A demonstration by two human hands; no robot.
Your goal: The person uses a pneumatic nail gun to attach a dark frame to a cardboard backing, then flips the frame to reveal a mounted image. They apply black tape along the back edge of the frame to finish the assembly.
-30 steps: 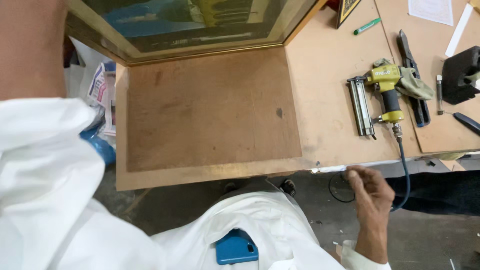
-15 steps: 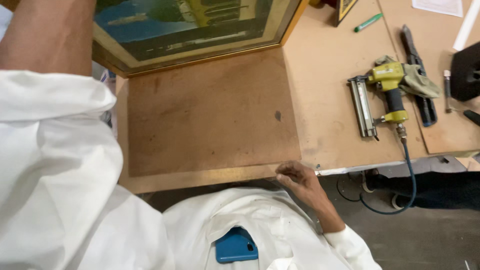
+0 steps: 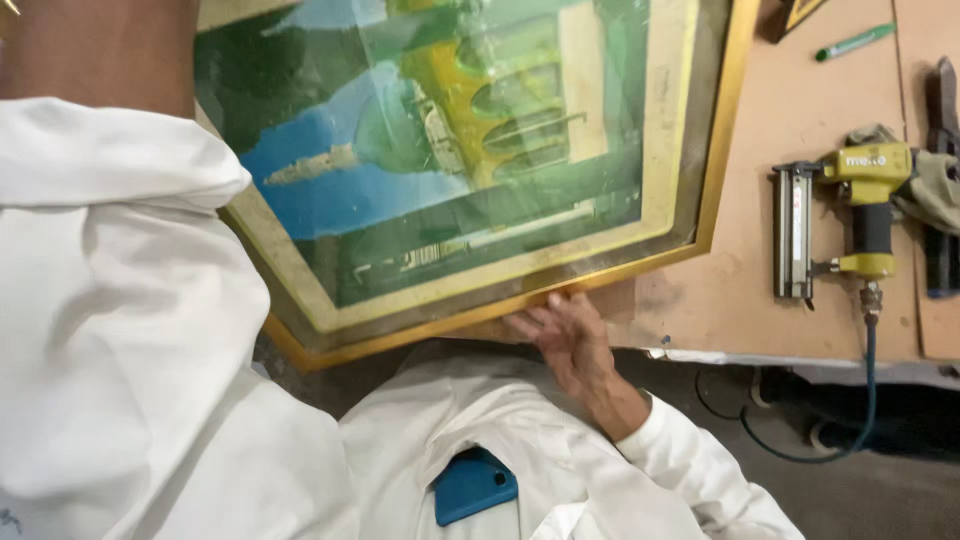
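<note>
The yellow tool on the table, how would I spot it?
Find the big gold-framed painting on the brown workbench. Right of it lies the nail gun, with a dark hose hanging off the bench edge. Only it is yellow; the marker above is green.

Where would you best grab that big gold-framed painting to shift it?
Probably by the gold frame rail of the large gold-framed painting, coming from its near lower edge, where the right hand already grips. That edge overhangs the brown workbench, so fingers can hook underneath; the glazed picture face offers no hold.
</note>
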